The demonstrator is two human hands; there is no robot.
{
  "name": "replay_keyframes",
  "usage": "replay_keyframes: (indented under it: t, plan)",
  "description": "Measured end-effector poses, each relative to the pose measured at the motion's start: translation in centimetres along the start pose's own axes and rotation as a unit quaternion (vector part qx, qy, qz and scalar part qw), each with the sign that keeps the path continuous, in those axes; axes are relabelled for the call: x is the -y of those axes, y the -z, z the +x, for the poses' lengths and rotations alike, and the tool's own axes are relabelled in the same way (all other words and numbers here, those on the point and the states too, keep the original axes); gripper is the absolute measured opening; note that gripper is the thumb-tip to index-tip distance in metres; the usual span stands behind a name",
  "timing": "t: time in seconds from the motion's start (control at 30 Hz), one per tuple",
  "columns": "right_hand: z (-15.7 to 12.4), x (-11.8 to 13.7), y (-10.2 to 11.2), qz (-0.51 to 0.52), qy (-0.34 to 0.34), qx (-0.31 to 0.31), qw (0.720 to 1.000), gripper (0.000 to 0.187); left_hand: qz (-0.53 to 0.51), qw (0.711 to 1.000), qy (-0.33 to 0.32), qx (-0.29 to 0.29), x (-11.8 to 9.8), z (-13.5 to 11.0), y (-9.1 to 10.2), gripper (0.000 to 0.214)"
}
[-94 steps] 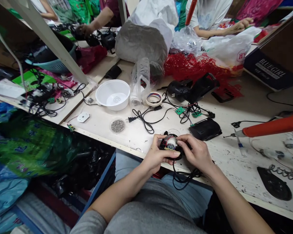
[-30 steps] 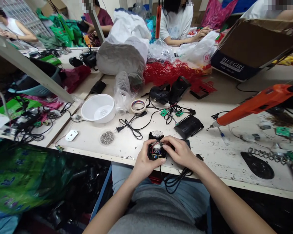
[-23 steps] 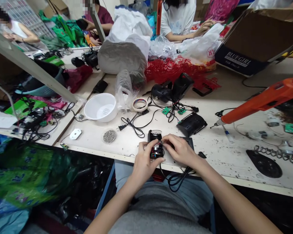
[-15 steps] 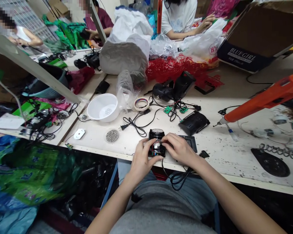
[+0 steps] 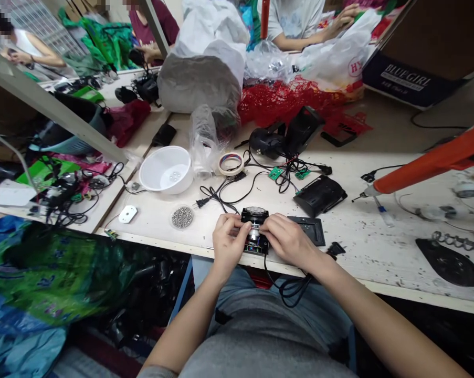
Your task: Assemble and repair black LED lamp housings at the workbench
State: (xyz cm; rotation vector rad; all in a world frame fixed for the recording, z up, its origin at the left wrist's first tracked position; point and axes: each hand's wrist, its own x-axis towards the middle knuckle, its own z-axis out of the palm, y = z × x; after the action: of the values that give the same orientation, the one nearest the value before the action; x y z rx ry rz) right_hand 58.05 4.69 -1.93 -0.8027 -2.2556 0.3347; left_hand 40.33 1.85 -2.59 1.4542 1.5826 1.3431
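Snugly, left hand (image 5: 228, 239) and right hand (image 5: 287, 247) pinch a black housing (image 5: 255, 215) pointing forward.

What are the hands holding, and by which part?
A black round housing with exposed wires, gripped by its sides between the left hand and right hand.

You are wearing a loose grey T-shirt (image 5: 260, 349), its short sleeve (image 5: 158, 371) just showing at the bottom edge of the view, over pale blue jeans (image 5: 317, 315). A small black tab (image 5: 221, 317) is showing by the shirt. Your forearms (image 5: 374, 320), left hand (image 5: 227, 239) and right hand (image 5: 286, 247) are showing bare.
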Motion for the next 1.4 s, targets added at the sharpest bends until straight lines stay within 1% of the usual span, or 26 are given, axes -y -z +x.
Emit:
replay_keyframes:
  t: [0.07,0.17,0.33,0.47,0.6,0.63,0.7,0.77,0.8,0.83,0.9,0.93,1.0,1.03,1.07,1.17,1.27,1.4]
  plan:
    - [0.0,0.0,-0.1,-0.01,0.014,-0.003,1.0,0.024,-0.018,1.0,0.016,0.004,0.1,0.0,0.0,0.031]
    - [-0.1,0.0,-0.3,-0.013,0.015,-0.001,1.0,0.027,-0.029,0.999,0.032,0.009,0.2,0.0,0.1,0.035]
    - [-0.1,-0.1,-0.6,-0.016,0.022,0.001,1.0,0.029,-0.037,0.999,0.031,0.013,0.5,0.2,0.2,0.037]
    - [-0.1,-0.1,-0.7,-0.046,0.034,0.004,0.998,0.028,-0.045,0.998,0.039,0.015,0.9,0.3,0.2,0.035]
    - [-0.1,0.2,-0.3,-0.08,0.023,0.018,0.996,0.027,-0.016,0.999,0.027,0.01,0.6,0.4,0.2,0.03]
    - [-0.2,0.5,0.0,-0.079,0.012,0.014,0.997,0.025,-0.009,1.0,0.017,0.007,0.4,0.3,0.3,0.028]
    - [-0.7,1.5,0.6,-0.07,-0.023,-0.015,0.997,0.019,0.008,1.0,-0.011,-0.004,0.0,-0.2,0.7,0.022]
    - [-1.7,3.0,1.0,-0.066,-0.073,-0.068,0.993,0.02,0.04,0.997,-0.061,-0.006,-0.2,-1.0,1.4,0.02]
    - [-2.3,3.9,1.0,-0.065,-0.101,-0.094,0.988,0.022,0.064,0.993,-0.097,0.003,-0.3,-1.4,1.8,0.018]
    - [-3.0,4.9,0.8,-0.064,-0.128,-0.113,0.983,0.021,0.093,0.986,-0.135,0.021,-0.3,-1.9,2.2,0.015]
    - [-4.5,6.7,0.0,-0.063,-0.174,-0.126,0.975,0.019,0.15,0.964,-0.205,0.075,0.1,-2.7,2.9,0.01]
    - [-5.1,7.4,-0.7,-0.068,-0.189,-0.124,0.972,0.024,0.173,0.952,-0.23,0.101,0.3,-3.0,3.1,0.011]
    - [-5.9,8.4,-2.0,-0.089,-0.208,-0.11,0.968,0.041,0.201,0.933,-0.267,0.133,0.9,-3.3,3.2,0.017]
    - [-6.1,8.7,-2.6,-0.102,-0.214,-0.104,0.966,0.047,0.209,0.926,-0.282,0.14,1.2,-3.2,3.2,0.02]
    - [-6.2,8.8,-3.0,-0.114,-0.219,-0.098,0.964,0.049,0.212,0.92,-0.297,0.141,1.4,-3.2,3.1,0.022]
    - [-6.1,8.5,-3.4,-0.142,-0.218,-0.087,0.962,0.038,0.208,0.91,-0.329,0.145,1.7,-2.8,2.6,0.027]
    - [-5.7,8.2,-2.8,-0.155,-0.204,-0.083,0.963,0.037,0.211,0.903,-0.336,0.164,1.6,-2.7,2.0,0.027]
    - [-5.3,7.9,-1.7,-0.133,-0.235,-0.096,0.958,0.029,0.25,0.884,-0.357,0.167,1.5,-3.0,1.4,0.028]
